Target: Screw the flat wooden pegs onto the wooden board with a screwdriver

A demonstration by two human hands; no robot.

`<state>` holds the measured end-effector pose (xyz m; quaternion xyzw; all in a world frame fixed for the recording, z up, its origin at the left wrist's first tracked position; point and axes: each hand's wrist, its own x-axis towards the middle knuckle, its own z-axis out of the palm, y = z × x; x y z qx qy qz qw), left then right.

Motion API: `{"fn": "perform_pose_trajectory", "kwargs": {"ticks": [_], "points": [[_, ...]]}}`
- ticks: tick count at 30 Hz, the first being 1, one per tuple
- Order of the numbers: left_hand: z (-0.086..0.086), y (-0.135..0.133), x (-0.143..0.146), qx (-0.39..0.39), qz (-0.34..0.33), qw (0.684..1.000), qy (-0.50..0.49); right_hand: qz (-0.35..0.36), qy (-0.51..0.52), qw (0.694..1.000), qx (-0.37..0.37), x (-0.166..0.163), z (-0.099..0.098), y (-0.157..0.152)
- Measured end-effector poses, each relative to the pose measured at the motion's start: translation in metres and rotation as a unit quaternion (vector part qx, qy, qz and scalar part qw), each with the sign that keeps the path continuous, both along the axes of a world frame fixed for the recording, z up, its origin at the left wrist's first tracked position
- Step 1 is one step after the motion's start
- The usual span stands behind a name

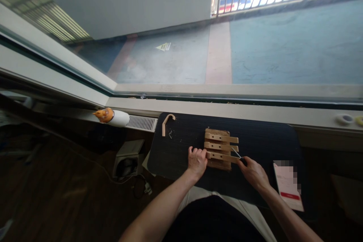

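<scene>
A small wooden assembly (219,147) of three light slats across a darker base lies on a black board (263,140) in front of me. My left hand (196,161) is closed on the left end of the nearest slat. My right hand (253,172) grips a thin screwdriver (236,154) with a dark handle, its tip touching the right end of the same slat. A curved wooden hook piece (166,122) lies at the board's far left corner, with a few small screws (170,134) beside it.
A white glue bottle with an orange cap (112,116) lies on the floor vent by the window sill. A white and red paper card (288,186) rests at the board's right. Tape rolls (344,118) sit on the sill. A power adapter and cables (129,162) lie on the dark floor at left.
</scene>
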<state>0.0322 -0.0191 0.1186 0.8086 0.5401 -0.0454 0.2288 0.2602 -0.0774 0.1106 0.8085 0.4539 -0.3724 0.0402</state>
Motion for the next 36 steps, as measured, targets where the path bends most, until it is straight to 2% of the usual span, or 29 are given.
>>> {"fn": "perform_pose_trajectory", "kwargs": {"ticks": [10, 13, 16, 20, 23, 25, 30, 36], "points": [[0.005, -0.002, 0.0, -0.022, 0.035, 0.999, -0.025, -0.03, -0.005, 0.999, 0.017, 0.002, 0.005, -0.003], [0.008, -0.004, -0.017, -0.031, 0.072, 0.997, -0.029, -0.043, 0.0, 0.999, 0.033, 0.008, 0.011, -0.009], [0.005, 0.007, -0.053, -0.045, 0.149, 0.988, -0.008, -0.076, 0.022, 0.995, 0.06, 0.014, 0.015, -0.017], [-0.011, 0.042, -0.11, -0.072, 0.296, 0.952, 0.032, -0.087, 0.032, 0.993, 0.07, 0.019, 0.013, -0.027], [-0.025, 0.069, -0.133, -0.098, 0.384, 0.917, 0.033, -0.076, 0.043, 0.993, 0.082, 0.018, 0.01, -0.031], [-0.036, 0.083, -0.136, -0.108, 0.431, 0.896, 0.015, -0.068, 0.047, 0.993, 0.089, 0.016, 0.01, -0.032], [-0.06, 0.106, -0.12, -0.122, 0.523, 0.843, -0.024, -0.069, 0.052, 0.992, 0.088, 0.012, 0.014, -0.034], [-0.075, 0.115, -0.112, -0.143, 0.575, 0.805, -0.025, -0.095, 0.063, 0.99, 0.08, 0.011, 0.023, -0.044]]}}
